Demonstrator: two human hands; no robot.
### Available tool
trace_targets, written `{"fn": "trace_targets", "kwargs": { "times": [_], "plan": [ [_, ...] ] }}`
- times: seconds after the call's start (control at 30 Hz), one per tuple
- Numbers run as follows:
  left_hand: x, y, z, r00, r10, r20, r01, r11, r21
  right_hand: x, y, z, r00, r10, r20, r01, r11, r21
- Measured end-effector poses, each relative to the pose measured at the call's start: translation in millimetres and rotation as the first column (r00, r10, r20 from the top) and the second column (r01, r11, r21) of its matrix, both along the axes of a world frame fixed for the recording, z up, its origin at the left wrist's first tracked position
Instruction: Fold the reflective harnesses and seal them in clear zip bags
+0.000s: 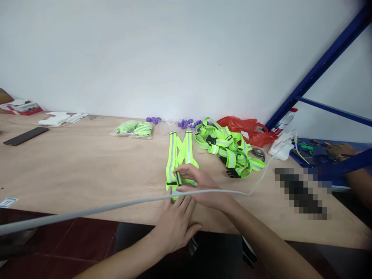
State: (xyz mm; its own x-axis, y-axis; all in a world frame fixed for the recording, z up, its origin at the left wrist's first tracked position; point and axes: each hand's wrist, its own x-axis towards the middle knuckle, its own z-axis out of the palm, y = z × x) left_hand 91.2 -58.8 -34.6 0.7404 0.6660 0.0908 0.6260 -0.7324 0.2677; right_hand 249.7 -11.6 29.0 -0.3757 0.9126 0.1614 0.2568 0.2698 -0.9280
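Note:
A neon yellow-green reflective strap vest [172, 153] with silver stripes lies on the wooden table, its two shoulder straps pointing towards the wall and crossing between. My right hand [205, 188] pinches a short folded piece of strap at the vest's lower end, where black fittings show. Flat on the same lower edge rest the outstretched fingers of my left hand [176, 221], palm down. A tangled pile of similar reflective straps [229, 145] with black buckles sits to the right. Further left lie clear bags of folded reflective straps [142, 129].
A white cable [116, 204] crosses in front of my hands from a white power strip [281, 146]. Purple pieces [186, 123], a red plastic bag [247, 130] and a bottle [286, 120] stand along the wall. A dark phone-like slab [26, 135] lies left. Another person's hand [341, 150] is at right.

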Motion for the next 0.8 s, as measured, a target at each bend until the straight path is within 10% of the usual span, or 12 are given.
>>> {"fn": "trace_targets", "kwargs": {
  "times": [0.23,0.8],
  "plan": [
    [0,-2,-7.2,1.0,0.019,0.017,-0.017,0.996,-0.093,-38,19,-16.7,0.754,0.031,0.656,-0.223,0.952,0.211],
    [-17,0,-11.5,0.981,-0.187,0.05,0.177,0.972,0.155,-6,17,-66.3,0.903,-0.029,0.428,-0.097,0.958,0.27]
  ]
}}
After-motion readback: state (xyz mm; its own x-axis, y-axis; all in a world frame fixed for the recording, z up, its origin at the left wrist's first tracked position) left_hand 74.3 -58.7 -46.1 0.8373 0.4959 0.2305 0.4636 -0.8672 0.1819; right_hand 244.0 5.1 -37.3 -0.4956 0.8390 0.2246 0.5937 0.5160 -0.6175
